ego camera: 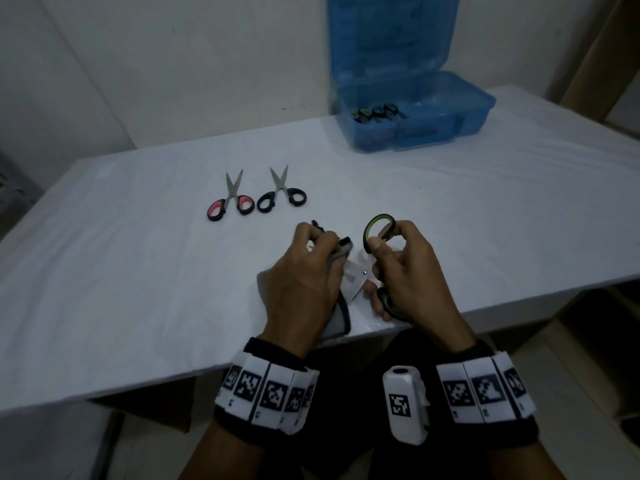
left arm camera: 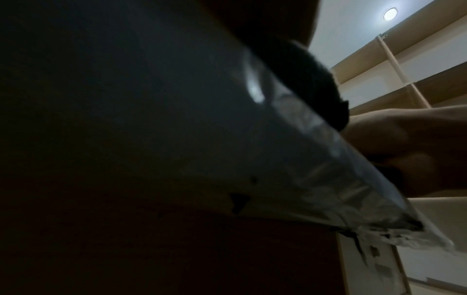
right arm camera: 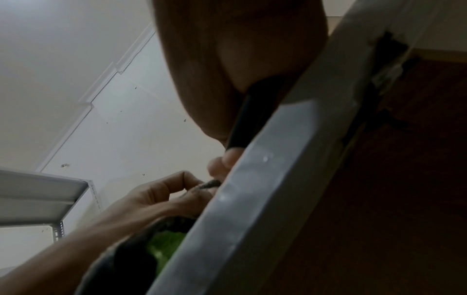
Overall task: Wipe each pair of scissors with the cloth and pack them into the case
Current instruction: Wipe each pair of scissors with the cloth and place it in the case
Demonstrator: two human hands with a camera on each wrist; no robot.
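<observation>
In the head view my right hand [ego camera: 384,242] grips the green-handled scissors [ego camera: 378,224] by their handles near the table's front edge, blades spread open. My left hand [ego camera: 320,239] holds the grey, black-edged cloth [ego camera: 337,318] wrapped round one blade. The pivot and a bit of bare blade [ego camera: 360,273] show between the hands. The right wrist view shows the left hand [right arm camera: 164,191] pinching the cloth [right arm camera: 211,183], and a black scissor handle [right arm camera: 247,119] under my palm. Red-handled scissors [ego camera: 230,199] and black-handled scissors [ego camera: 281,195] lie side by side on the table. The blue case [ego camera: 446,116] stands open at the back right.
Several scissors [ego camera: 375,112] lie in the case's left compartment, and its lid leans up against the wall. The white-covered table [ego camera: 138,289] ends just under my wrists. Its front edge [left arm camera: 303,139] fills the left wrist view, with shelving behind to the right.
</observation>
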